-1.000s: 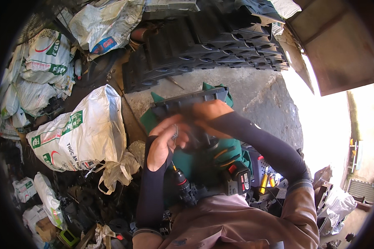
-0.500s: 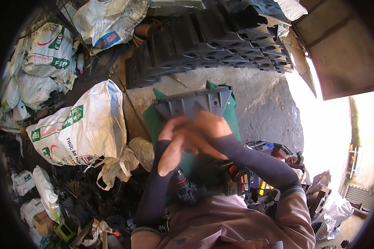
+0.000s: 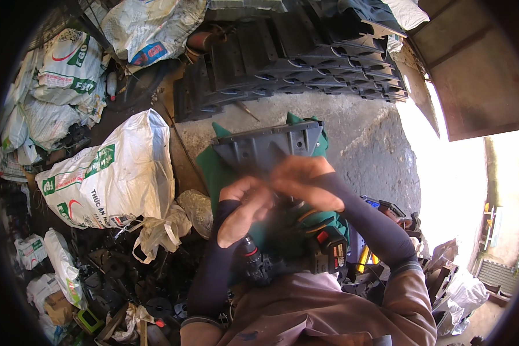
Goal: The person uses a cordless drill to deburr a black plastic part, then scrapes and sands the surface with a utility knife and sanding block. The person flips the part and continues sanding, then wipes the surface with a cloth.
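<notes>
A black moulded plastic part (image 3: 269, 145), long and trough-shaped with holes in its face, lies across green cloth (image 3: 210, 173) in front of me. My left hand (image 3: 245, 202) is at its near edge, fingers curled inward. My right hand (image 3: 308, 180) meets it there from the right, fingers bent and tips together. Motion blurs the fingertips, and whatever they grip is too small or hidden to name. Below the hands, close to my body, rests a cordless drill (image 3: 258, 260) with a battery block (image 3: 330, 249).
Stacked black plastic parts (image 3: 294, 63) stand at the far side on the concrete floor. To the left are a large white sack (image 3: 112, 173) and a clear plastic bag (image 3: 164, 230). Dark loose parts (image 3: 121, 262) lie lower left. A metal door (image 3: 473, 63) stands far right.
My right hand has shifted right and slightly down, its fingers drawing back off the left hand. My left hand has moved slightly down. The black plastic part stays in place.
</notes>
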The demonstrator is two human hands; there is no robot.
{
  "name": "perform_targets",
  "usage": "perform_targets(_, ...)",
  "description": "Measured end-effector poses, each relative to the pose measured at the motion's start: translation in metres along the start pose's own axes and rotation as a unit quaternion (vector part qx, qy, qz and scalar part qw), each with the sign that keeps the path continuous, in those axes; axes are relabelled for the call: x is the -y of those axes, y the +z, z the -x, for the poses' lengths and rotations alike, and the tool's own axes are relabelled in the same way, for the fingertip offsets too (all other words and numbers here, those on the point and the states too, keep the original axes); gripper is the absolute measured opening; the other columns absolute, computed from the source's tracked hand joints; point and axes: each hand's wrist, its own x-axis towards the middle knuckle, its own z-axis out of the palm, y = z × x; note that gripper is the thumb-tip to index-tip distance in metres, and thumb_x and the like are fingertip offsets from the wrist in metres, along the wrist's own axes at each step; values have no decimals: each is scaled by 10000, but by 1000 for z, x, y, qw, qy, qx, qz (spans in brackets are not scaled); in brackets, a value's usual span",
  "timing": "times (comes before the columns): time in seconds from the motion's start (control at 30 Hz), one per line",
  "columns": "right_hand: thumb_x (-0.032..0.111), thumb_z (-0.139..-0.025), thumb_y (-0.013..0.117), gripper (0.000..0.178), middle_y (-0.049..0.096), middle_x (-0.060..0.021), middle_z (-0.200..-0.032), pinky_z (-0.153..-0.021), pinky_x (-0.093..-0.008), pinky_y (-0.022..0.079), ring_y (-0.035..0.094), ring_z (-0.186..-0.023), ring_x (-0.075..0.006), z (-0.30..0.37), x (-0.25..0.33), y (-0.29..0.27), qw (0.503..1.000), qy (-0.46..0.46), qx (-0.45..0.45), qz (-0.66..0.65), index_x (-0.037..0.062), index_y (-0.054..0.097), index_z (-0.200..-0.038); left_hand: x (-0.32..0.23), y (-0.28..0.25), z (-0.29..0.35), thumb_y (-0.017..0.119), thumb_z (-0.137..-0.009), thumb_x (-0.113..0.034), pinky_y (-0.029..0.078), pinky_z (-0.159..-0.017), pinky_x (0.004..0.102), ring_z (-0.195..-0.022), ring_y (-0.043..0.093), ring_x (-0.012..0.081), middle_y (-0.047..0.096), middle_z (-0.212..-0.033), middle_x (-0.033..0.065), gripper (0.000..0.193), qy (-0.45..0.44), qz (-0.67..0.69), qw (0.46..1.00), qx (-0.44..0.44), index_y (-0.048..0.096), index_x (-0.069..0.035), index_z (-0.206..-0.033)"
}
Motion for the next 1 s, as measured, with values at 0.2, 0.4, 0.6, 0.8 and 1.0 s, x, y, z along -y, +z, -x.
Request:
perform_targets(0.2,151,-859,669,188,678,-84,-750,-631,-296,494,634,-700,-144,1,4,-14,996,50,66,12,13,692,-983,-2,-1,-1,639,-903,-133,375,-509,205,-557,489,47,611,-715,2,86,-14,-11,1000,12,627,-49,-889)
perform_targets(0.4,162,-817,675,146,690,-95,-812,-719,-327,515,657,-774,-194,-21,-9,-17,974,-80,-21,213,49,715,-900,-10,-14,-1,510,-938,-143,377,-544,198,-649,537,80,609,-850,54,351,15,13,996,-91,566,46,-1228)
perform_targets(0.6,116,-776,641,125,683,-150,-831,-719,-413,515,656,-788,-334,-38,-23,-6,942,-90,21,323,64,717,-861,-14,-26,-9,533,-958,-163,369,-511,209,-631,535,90,614,-835,53,283,76,-11,995,-60,552,17,-1176)
perform_targets(0.8,100,-771,630,116,685,-147,-845,-746,-435,504,648,-817,-352,-42,-20,1,933,-57,22,356,76,707,-855,-9,-22,-26,553,-945,-131,370,-489,197,-585,533,64,639,-804,49,233,71,7,995,-65,549,8,-1132)
perform_targets(1.0,95,-769,626,129,683,-147,-851,-756,-448,497,645,-834,-357,-42,-18,0,937,-54,35,342,83,701,-872,-8,-25,-29,586,-921,-111,379,-485,196,-577,544,69,658,-811,57,231,65,22,996,-63,545,9,-1114)
